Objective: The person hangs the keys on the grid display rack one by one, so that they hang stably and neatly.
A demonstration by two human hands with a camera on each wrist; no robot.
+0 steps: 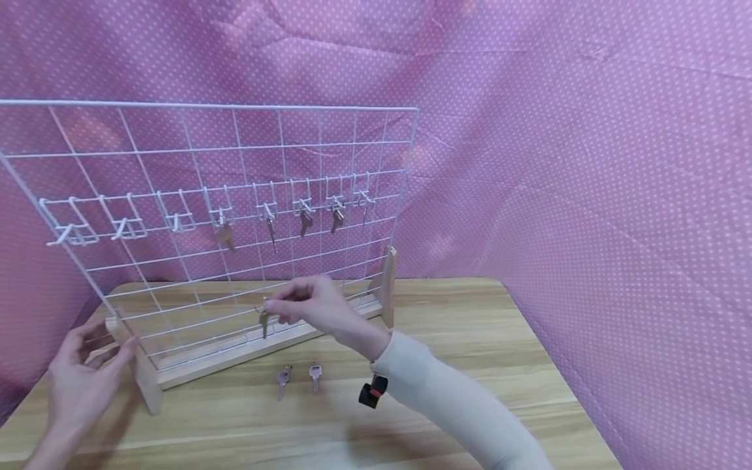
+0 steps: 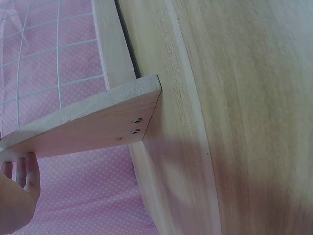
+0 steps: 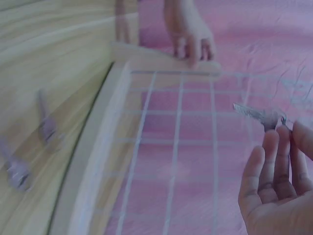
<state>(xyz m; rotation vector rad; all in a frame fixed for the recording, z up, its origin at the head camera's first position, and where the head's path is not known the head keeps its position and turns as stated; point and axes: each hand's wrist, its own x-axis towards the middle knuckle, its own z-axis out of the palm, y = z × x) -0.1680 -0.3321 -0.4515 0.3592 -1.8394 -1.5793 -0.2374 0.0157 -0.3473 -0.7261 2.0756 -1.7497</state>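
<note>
My right hand [image 1: 320, 307] pinches a key [image 1: 264, 324] by its small ring between thumb and fingers, in front of the lower part of the white wire grid [image 1: 194, 305]. In the right wrist view that key [image 3: 257, 114] sticks out past the fingertips. My left hand [image 1: 85, 378] grips the upper end of the left wooden upright [image 1: 141, 372], thumb on one side and fingers on the other; the left wrist view shows its fingers at the upright's edge. Two loose keys lie on the table, one key [image 1: 283, 380] left of the other key [image 1: 315, 377].
White hooks cross the grid in a row. Several carry keys, such as the key [image 1: 305, 219]; the three leftmost hooks, including the hook [image 1: 178, 220], hold none. A wooden base bar [image 1: 235, 356] joins both uprights. Pink dotted cloth [image 1: 587, 196] surrounds the wooden table [image 1: 470, 352].
</note>
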